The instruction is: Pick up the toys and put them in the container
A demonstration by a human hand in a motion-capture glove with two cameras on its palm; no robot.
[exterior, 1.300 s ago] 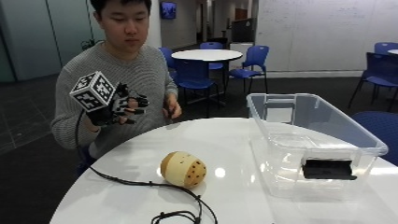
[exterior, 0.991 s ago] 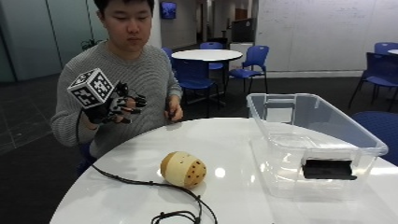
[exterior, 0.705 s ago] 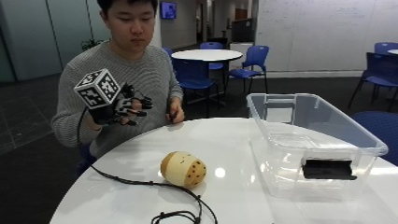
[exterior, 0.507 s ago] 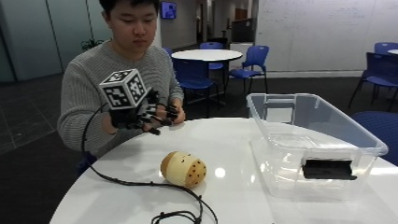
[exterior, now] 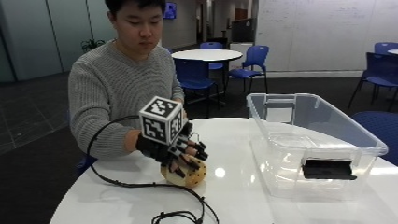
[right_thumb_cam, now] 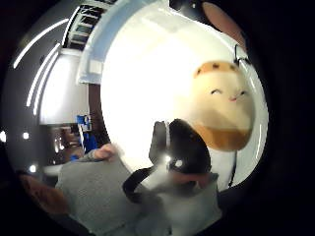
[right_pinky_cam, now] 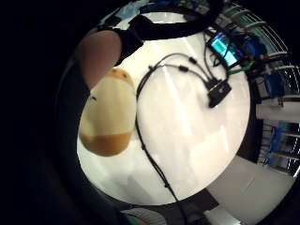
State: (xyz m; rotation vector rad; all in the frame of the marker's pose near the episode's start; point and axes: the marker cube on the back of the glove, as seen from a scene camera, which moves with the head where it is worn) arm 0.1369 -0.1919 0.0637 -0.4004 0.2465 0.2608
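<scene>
Down from chest height, the gloved right hand (exterior: pixel 173 151) now sits over the round plush toy (exterior: pixel 185 172) on the tabletop (exterior: pixel 236 186) — a reach to lift it toward the clear plastic container (exterior: pixel 311 140) well apart — its grip spread, fingers (exterior: pixel 198 150) draped on top, not yet closed.

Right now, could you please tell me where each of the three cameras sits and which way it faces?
Outside view: across the white table, facing the person; gloved right hand over the plush toy, clear container beside.
Little-finger palm view: on the palm, facing the table; one fingertip shows beside the toy.
Thumb palm view: on the palm, facing the toy's face; grey sleeve shows.
All three share the toy.
</scene>
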